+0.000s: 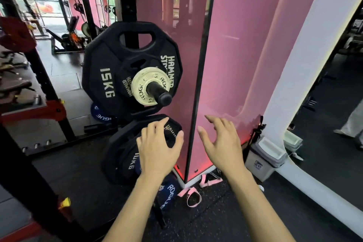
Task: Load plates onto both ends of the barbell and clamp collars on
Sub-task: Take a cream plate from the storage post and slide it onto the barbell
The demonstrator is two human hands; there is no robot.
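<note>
A black 15 kg plate (104, 76) hangs on an upper storage peg (160, 94) of a black rack post, with a smaller black plate and a small white plate (141, 84) in front of it. Below it hangs a black 10 kg plate (121, 155). My left hand (157, 151) hovers open in front of the 10 kg plate's upper right part, fingers spread. My right hand (224, 143) is open to its right, in front of the pink panel, holding nothing. A blue plate (169, 192) sits low behind my left wrist. No barbell or collars are in view.
A pink glossy panel corner (196, 104) stands right behind the plates. Pink straps (192, 196) lie on the black floor. A grey bin (265, 159) sits at the right by a white curved wall. A black and red rack frame (39, 112) stands at left. Someone's leg shows far right.
</note>
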